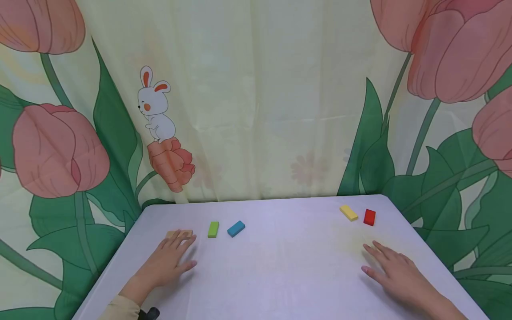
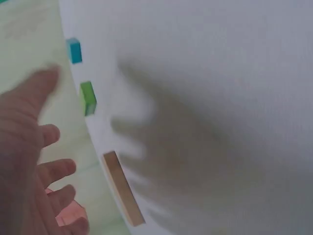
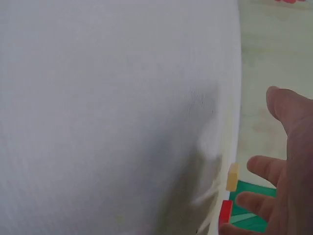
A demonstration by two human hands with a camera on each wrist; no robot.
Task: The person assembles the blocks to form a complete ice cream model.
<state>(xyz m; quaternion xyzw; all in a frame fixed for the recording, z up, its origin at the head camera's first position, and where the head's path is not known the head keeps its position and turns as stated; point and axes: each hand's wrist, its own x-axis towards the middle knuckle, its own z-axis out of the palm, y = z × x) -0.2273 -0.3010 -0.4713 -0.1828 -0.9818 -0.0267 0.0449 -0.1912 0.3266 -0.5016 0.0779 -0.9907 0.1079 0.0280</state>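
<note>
My left hand (image 1: pixel 170 260) hovers over the left part of the table, fingers spread and holding nothing. Just beyond its fingertips lies a light wooden block (image 1: pixel 180 234), partly covered by the fingers in the head view; the left wrist view shows it as a long wooden bar (image 2: pixel 123 188). To its right are a green block (image 1: pixel 213 230) and a tilted blue block (image 1: pixel 236 229). On the other side, my right hand (image 1: pixel 400 273) is spread above the cloth with nothing in it. Beyond it lie a yellow block (image 1: pixel 349 213) and a red block (image 1: pixel 370 217).
A white cloth covers the table (image 1: pixel 280 266), whose far edge runs close behind the blocks. Behind it hangs a curtain (image 1: pixel 256 98) printed with tulips and a rabbit. A dark strap (image 1: pixel 150 314) shows at my left wrist.
</note>
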